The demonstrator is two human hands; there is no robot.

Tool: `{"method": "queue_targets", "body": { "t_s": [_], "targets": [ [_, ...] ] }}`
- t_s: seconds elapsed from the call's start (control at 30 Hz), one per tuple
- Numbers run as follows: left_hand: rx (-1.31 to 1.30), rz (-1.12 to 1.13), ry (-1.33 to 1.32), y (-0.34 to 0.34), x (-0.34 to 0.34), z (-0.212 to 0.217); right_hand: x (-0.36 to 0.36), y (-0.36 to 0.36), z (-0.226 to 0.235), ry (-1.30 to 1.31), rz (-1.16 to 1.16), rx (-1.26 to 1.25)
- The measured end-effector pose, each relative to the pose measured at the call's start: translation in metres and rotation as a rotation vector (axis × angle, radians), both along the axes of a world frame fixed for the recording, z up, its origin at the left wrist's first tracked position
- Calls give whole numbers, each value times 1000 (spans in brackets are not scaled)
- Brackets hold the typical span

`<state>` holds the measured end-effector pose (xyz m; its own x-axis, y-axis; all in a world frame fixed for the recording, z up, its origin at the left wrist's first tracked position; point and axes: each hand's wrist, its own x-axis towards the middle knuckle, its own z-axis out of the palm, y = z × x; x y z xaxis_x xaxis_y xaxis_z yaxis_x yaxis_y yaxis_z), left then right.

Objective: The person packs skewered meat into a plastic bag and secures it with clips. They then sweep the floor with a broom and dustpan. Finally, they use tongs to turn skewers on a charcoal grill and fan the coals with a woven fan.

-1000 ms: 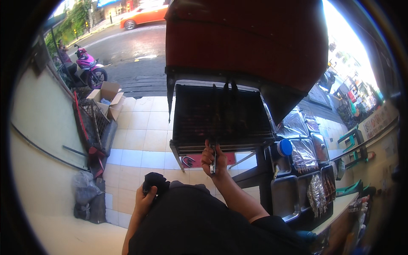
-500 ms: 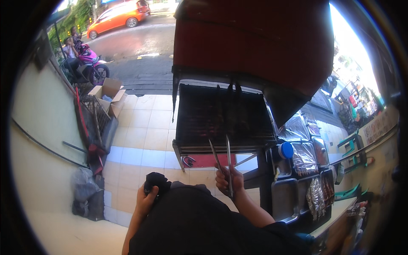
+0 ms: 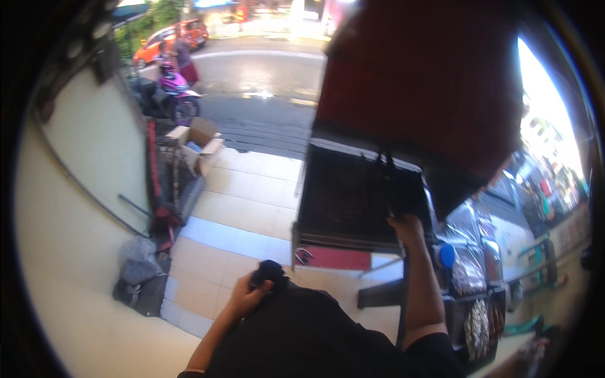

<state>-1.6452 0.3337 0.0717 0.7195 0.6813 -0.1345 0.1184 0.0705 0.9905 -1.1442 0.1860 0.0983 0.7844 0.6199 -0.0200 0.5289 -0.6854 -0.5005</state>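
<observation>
My left hand (image 3: 244, 296) is closed round a bunched black cloth (image 3: 271, 274), held low in front of my body. My right arm stretches forward over the near right part of a charcoal grill (image 3: 340, 189). At its end, my right hand (image 3: 408, 228) is closed, and the metal tongs seen in it a moment ago are lost in blur and shadow. Long dark pieces (image 3: 383, 165) lie toward the far side of the grate, too dim to name. A dark red hood (image 3: 422, 82) overhangs the grill.
Right of the grill stand foil-covered trays (image 3: 469, 271), a blue-lidded tub (image 3: 446, 255) and foil-wrapped skewers (image 3: 478, 331). At left are an open cardboard box (image 3: 200, 142), a grey plastic bag (image 3: 140, 261) and a wall (image 3: 82, 189). People stand by a pink motorbike (image 3: 176, 88) near the street.
My right hand has moved forward and right, from before the grill to over its near right side. My view has swung left. The left hand still holds the cloth.
</observation>
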Motion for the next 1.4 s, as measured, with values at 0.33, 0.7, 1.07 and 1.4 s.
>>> {"method": "queue_targets", "body": {
  "t_s": [0.33,0.7,1.07,1.4],
  "targets": [
    [113,-157,-60,-13,-4,34,50,55,-14,-60,50,-316],
    [-19,-60,54,-21,-9,33,83,46,-29,-171,187,-271],
    [-15,-35,-125,-29,4,34,11,3,-32,-156,-16,-39],
    [47,-70,-118,-33,15,37,19,5,-26,-130,95,-3]
  ]
}}
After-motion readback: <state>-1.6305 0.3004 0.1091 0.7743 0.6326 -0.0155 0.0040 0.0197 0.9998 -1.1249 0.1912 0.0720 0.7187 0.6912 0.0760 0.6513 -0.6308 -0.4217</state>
